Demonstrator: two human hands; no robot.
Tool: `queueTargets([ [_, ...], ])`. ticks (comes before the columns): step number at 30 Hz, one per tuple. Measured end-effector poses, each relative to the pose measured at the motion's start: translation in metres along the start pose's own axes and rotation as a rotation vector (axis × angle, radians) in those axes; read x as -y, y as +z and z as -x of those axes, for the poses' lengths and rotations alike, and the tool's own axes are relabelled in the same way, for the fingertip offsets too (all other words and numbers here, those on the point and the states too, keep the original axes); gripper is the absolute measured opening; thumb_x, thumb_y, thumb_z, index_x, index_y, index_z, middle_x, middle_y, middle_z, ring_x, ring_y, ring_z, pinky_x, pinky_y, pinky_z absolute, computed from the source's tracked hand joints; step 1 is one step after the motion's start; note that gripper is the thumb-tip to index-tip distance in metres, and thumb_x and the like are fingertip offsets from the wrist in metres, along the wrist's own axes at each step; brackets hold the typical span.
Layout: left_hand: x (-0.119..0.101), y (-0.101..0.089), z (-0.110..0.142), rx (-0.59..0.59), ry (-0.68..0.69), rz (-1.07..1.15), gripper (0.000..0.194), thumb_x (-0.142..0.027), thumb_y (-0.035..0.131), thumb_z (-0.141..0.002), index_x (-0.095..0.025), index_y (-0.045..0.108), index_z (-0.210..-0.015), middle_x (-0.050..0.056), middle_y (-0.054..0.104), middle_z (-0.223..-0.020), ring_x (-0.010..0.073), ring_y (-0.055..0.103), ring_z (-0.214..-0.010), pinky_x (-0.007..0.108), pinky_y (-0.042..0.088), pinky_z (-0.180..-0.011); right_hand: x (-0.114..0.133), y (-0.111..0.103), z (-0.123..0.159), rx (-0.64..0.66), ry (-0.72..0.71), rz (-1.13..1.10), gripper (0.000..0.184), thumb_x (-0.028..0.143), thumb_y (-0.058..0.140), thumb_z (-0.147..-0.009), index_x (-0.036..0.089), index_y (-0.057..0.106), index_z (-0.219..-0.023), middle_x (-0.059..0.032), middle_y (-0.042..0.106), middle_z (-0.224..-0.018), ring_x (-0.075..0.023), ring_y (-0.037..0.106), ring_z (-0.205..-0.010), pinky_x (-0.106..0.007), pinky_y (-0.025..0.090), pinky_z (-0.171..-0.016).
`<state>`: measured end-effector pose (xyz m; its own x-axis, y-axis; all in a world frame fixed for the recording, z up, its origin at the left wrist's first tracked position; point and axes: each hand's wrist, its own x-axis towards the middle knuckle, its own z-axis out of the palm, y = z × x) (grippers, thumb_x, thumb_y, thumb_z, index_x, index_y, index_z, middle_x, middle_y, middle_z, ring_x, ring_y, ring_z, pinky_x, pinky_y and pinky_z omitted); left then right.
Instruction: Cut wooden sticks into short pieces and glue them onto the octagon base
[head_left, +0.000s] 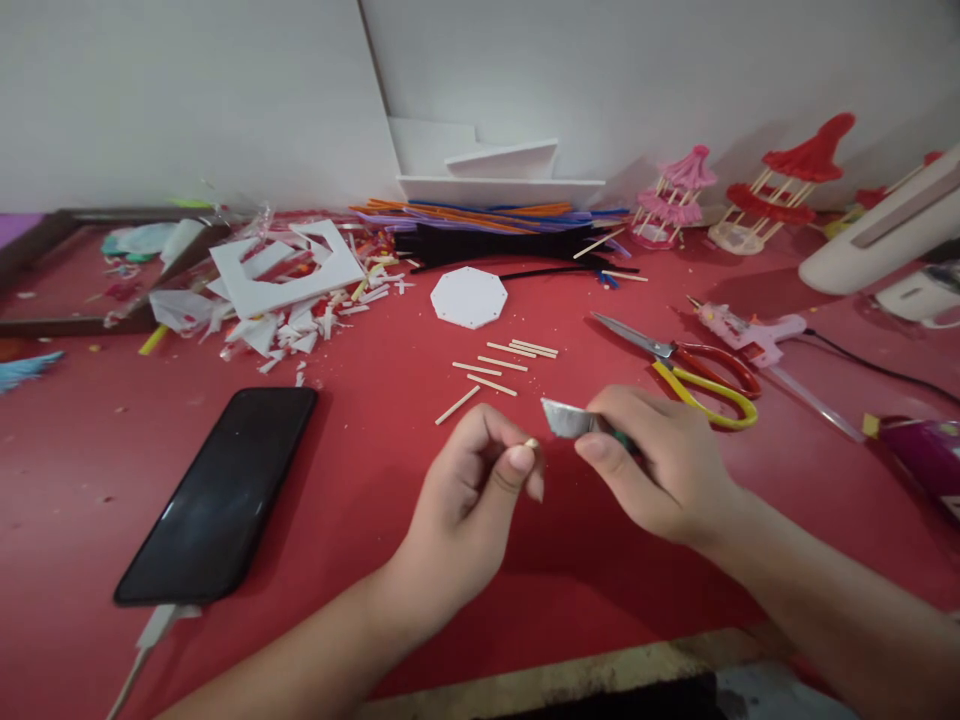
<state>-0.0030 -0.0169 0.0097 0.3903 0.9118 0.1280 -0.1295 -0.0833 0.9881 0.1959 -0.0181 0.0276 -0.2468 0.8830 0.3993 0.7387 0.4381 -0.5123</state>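
Red tabletop [360, 450] below, the left hand [469, 490] pinches a mostly hidden pale stick [532, 443]; the right hand [664, 460] grips a metal blade [566, 419] nearby, which could slip and nick the left thumb [516, 462].

One hand-held blade [568, 419], one phone [217, 495], one octagon [469, 297], one glue gun [754, 338], perhaps seven mid-table sticks [492, 385].

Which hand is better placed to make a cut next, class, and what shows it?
Probably the right hand: it holds a metal blade, pointing towards the left hand, which pinches a small pale piece and seems better suited to steadying it.
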Motion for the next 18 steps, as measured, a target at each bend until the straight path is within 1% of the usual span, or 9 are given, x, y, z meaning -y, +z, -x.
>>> queueTargets([
  [4, 0.005, 0.002, -0.008, -0.008, -0.001, -0.013, 0.018, -0.026, 0.05, -0.098, -0.02, 0.049, -0.081, -0.002, 0.053, -0.07, 0.0115, 0.05, -0.065, 0.024, 0.042, -0.063, 0.007, 0.012, 0.002, 0.094, -0.038, -0.072, 0.033, 0.046, 0.042, -0.096, 0.018, 0.05, -0.08, 0.0011, 0.05, -0.069, -0.0108, 0.043, -0.061, -0.024, 0.031, -0.056],
  [7, 0.006, 0.003, -0.011, -0.021, 0.023, -0.031, 0.014, -0.017, 0.052, -0.094, -0.02, 0.051, -0.081, -0.002, 0.052, -0.07, 0.0111, 0.05, -0.063, 0.022, 0.043, -0.061, 0.008, 0.017, 0.004, 0.149, -0.056, -0.071, 0.032, 0.045, 0.04, -0.097, 0.017, 0.054, -0.09, -0.0002, 0.052, -0.074, -0.0111, 0.043, -0.061, -0.025, 0.03, -0.056],
  [9, 0.005, 0.003, -0.01, -0.035, 0.018, -0.042, 0.014, -0.008, 0.052, -0.09, -0.021, 0.053, -0.084, -0.002, 0.055, -0.073, 0.0106, 0.051, -0.064, 0.021, 0.044, -0.061, 0.007, 0.018, 0.005, 0.152, -0.084, -0.052, 0.029, 0.043, 0.041, -0.097, 0.017, 0.054, -0.094, 0.0003, 0.052, -0.073, -0.0111, 0.042, -0.06, -0.026, 0.03, -0.056],
  [12, 0.005, 0.002, -0.009, -0.018, 0.011, -0.017, 0.022, 0.0, 0.047, -0.087, -0.021, 0.053, -0.087, -0.002, 0.058, -0.076, 0.0096, 0.053, -0.067, 0.02, 0.044, -0.062, 0.008, 0.019, 0.005, 0.149, -0.124, -0.046, 0.029, 0.043, 0.041, -0.097, 0.017, 0.054, -0.094, 0.0002, 0.052, -0.071, -0.0118, 0.043, -0.061, -0.026, 0.032, -0.057],
  [15, 0.005, 0.001, -0.007, -0.008, 0.009, -0.029, 0.023, 0.001, 0.045, -0.087, -0.021, 0.053, -0.087, -0.003, 0.056, -0.075, 0.0088, 0.052, -0.066, 0.018, 0.043, -0.061, 0.01, 0.019, 0.005, 0.143, -0.147, -0.042, 0.03, 0.043, 0.041, -0.097, 0.016, 0.055, -0.092, -0.0004, 0.053, -0.071, -0.0119, 0.044, -0.061, -0.026, 0.032, -0.056],
  [18, 0.006, 0.002, -0.006, -0.029, 0.023, -0.075, 0.023, 0.001, 0.046, -0.086, -0.02, 0.053, -0.086, -0.003, 0.054, -0.076, 0.0083, 0.049, -0.066, 0.017, 0.043, -0.062, 0.01, 0.018, 0.006, 0.135, -0.139, -0.046, 0.031, 0.043, 0.042, -0.096, 0.016, 0.057, -0.092, -0.0003, 0.052, -0.07, -0.0116, 0.044, -0.061, -0.026, 0.033, -0.056],
])
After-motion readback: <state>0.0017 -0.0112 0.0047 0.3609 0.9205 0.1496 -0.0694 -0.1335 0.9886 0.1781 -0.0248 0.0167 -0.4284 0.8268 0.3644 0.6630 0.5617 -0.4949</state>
